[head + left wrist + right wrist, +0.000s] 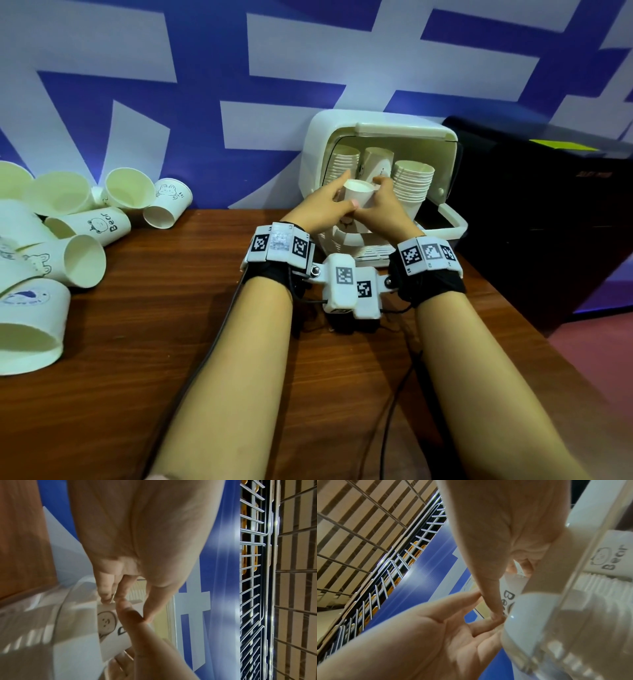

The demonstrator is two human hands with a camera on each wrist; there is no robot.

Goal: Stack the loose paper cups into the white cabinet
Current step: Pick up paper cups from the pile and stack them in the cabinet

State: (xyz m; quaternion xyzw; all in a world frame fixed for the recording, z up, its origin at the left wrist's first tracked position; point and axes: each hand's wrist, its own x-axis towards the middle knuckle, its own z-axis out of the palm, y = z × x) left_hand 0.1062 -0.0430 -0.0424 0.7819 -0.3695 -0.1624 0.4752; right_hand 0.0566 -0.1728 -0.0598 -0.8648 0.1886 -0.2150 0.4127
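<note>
Fingers, left hand (322, 207): curled round the left side of a white tapered paper cup (359, 197), thumb tip laid on its front wall; grasping.
Fingers, right hand (388, 205): wrapped round the cup's right side, index reaching over the rim; grasping.
Held cup: smooth matte paper, rolled rim, open mouth up, slightly tilted; printed bear face and lettering on the wall, seen from both wrist views. Position: in front of the opening of the white rounded plastic cabinet (320, 150).
Cabinet interior: three nested stacks of ribbed cup rims (412, 181), leaning; lid raised, door flap down on the right.
Loose cups (85, 260): pile of white paper cups lying on their sides at the left, some with bear prints.
Surface (171, 342): dark reddish wood grain, glossy.
Adjacent: black box (548, 205) just right of the cabinet.
</note>
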